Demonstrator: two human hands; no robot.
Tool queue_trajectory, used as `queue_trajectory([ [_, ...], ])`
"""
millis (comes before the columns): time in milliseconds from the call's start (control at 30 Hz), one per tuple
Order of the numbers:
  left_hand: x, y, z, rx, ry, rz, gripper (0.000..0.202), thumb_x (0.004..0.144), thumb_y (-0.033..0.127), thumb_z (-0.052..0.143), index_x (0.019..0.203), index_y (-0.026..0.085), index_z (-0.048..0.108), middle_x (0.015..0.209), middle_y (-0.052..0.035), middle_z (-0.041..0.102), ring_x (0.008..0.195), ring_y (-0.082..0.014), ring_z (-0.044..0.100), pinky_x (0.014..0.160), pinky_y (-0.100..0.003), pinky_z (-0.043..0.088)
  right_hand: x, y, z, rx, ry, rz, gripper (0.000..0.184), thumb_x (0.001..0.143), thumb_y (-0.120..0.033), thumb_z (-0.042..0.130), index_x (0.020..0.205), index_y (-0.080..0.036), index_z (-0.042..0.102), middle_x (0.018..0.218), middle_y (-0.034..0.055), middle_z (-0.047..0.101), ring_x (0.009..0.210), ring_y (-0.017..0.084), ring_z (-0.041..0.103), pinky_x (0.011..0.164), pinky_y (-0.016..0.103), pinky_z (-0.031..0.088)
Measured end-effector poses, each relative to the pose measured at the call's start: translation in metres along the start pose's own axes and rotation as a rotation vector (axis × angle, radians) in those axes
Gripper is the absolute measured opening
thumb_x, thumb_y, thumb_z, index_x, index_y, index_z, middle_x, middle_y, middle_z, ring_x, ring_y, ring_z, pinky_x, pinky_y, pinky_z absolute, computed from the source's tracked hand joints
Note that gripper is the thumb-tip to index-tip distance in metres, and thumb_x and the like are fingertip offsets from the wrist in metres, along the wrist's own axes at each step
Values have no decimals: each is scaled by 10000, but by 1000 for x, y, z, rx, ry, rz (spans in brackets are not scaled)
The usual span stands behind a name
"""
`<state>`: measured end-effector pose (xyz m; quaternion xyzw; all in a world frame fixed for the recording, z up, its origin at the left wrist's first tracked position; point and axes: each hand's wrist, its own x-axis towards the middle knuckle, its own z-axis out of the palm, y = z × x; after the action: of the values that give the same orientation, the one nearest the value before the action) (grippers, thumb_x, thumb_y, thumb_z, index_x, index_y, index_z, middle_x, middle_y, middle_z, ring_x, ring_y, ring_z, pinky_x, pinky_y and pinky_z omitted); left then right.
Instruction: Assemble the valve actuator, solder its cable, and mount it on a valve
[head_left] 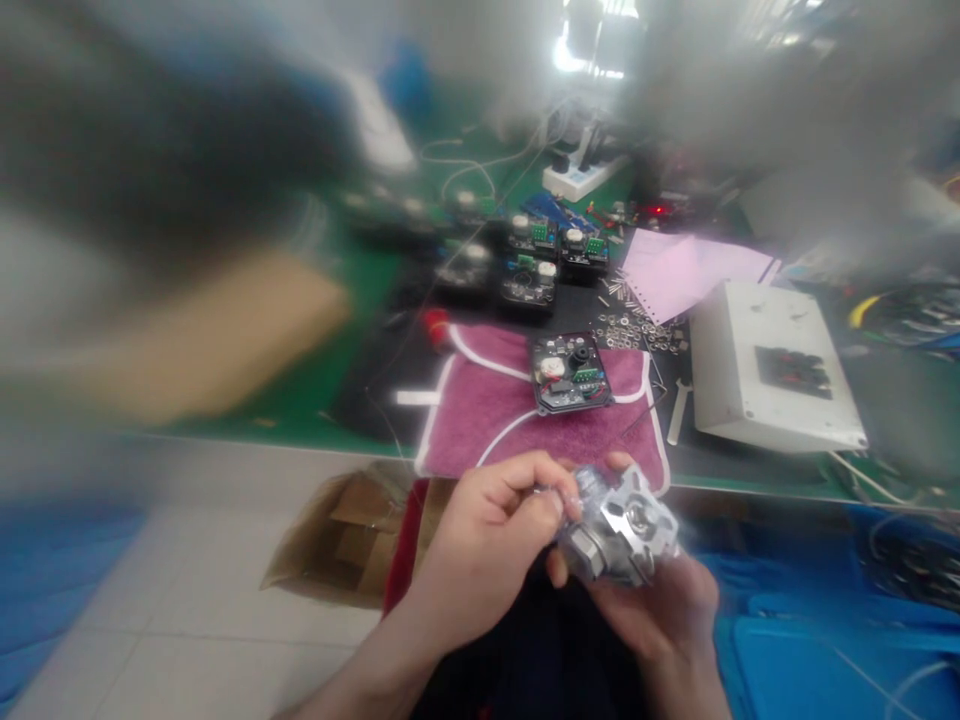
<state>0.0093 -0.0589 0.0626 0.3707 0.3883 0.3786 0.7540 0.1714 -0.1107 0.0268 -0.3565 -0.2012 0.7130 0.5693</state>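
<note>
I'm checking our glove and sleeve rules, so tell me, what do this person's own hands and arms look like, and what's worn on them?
Both the left hand and right hand are ungloved, and the visible forearms show no sleeve, watch or cable. No ring shows on the left; the right's fingers are mostly hidden.

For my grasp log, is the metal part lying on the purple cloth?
No, the right hand holds the metal part up off the purple cloth, with the left hand at its side.
</note>
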Motion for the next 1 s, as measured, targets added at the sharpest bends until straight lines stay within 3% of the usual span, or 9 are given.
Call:
queue_trajectory([
  [100,-11,6,8,213,54,81,154,928,132,558,838,187,670,637,44,604,510,-75,566,540,-187,441,-4,-3,-6,-58,-33,86,860,819,-621,833,1556,-328,498,1243,115,684,880,257,696,655,376,615],
  [167,-13,8,12,222,52,83,142,930,137,560,836,188,653,639,45,598,500,-82,587,510,-181,440,-6,-4,-5,-17,-51,108,792,856,-520,841,1541,-318,497,1155,84,689,806,225,686,590,326,606],
  [233,-9,8,13,45,71,51,149,940,164,560,809,184,629,567,68,516,452,-55,494,498,-156,435,-6,-4,0,49,-67,87,659,898,-443,794,1481,-301,523,1055,60,684,716,187,651,511,263,566],
  [367,3,7,9,-443,147,-12,171,971,260,537,809,210,557,498,114,344,406,-53,223,467,-187,492,-4,1,12,108,-143,84,540,891,-474,749,1341,-261,540,940,70,683,672,186,632,458,218,513],
  [500,9,7,4,-494,161,30,188,989,292,507,818,216,523,559,87,403,409,-68,252,394,-175,428,-2,10,17,136,-150,59,515,903,-449,746,1339,-264,544,1000,91,696,750,203,670,481,216,532],
  [600,9,1,-1,-335,164,135,240,1033,352,508,835,217,502,663,53,460,506,-91,414,458,-183,443,2,13,17,126,-151,-19,457,943,-393,733,1349,-266,566,1081,106,707,852,227,705,499,220,555],
  [733,13,-9,-15,207,229,299,317,1063,474,596,899,222,492,798,39,506,628,-94,482,562,-199,436,10,11,24,27,-60,-8,494,934,-341,789,1371,-258,574,1172,108,710,933,243,722,598,268,598],
  [867,28,-4,-45,615,443,436,391,1049,516,622,837,226,468,711,55,510,603,-99,469,589,-223,405,25,16,45,-50,-43,0,508,940,-319,815,1379,-243,569,1066,66,720,775,182,706,662,288,599],
  [1000,51,12,-75,724,625,509,425,1043,514,631,771,219,490,609,70,488,554,-101,439,583,-245,358,47,27,74,-53,26,29,538,932,-329,829,1389,-241,558,999,37,716,809,188,716,687,291,612],
])
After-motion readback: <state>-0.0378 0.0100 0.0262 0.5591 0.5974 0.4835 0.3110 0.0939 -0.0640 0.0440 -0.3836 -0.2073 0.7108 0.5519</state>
